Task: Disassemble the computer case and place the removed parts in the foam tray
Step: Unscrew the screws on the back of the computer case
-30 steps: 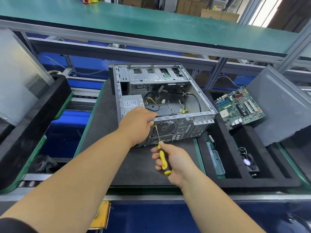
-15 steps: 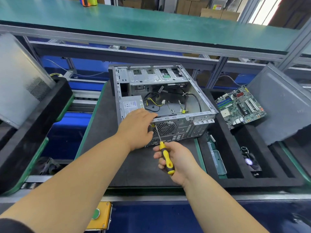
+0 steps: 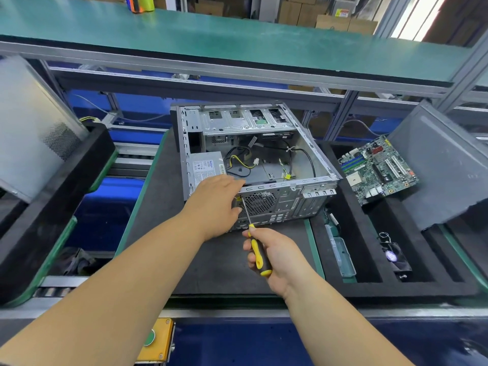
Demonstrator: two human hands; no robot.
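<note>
An open grey computer case (image 3: pixel 303 143) lies on its side on a dark mat, rear panel facing me. Inside it sit a power supply (image 3: pixel 204 167) and loose cables. My left hand (image 3: pixel 217 204) rests on the case's near rear corner, fingers over the top edge by the power supply. My right hand (image 3: pixel 274 256) grips a yellow-and-black screwdriver (image 3: pixel 257 250), whose tip touches the rear panel beside the fan grille. The black foam tray (image 3: pixel 353 233) stands right of the case and holds a green motherboard (image 3: pixel 377 170), a small fan (image 3: pixel 396 257) and a clear-green part (image 3: pixel 340 253).
A grey side panel (image 3: pixel 446 165) leans in the tray's right part. Another foam tray (image 3: pixel 47 207) with a metal panel (image 3: pixel 29 138) stands at the left. A green shelf (image 3: pixel 211 40) runs overhead behind the case. A yellow button box (image 3: pixel 155 339) sits below the table's front edge.
My right hand with the screwdriver has shifted slightly downward and toward me, the shaft still at the rear panel. My left hand stays on the case's corner.
</note>
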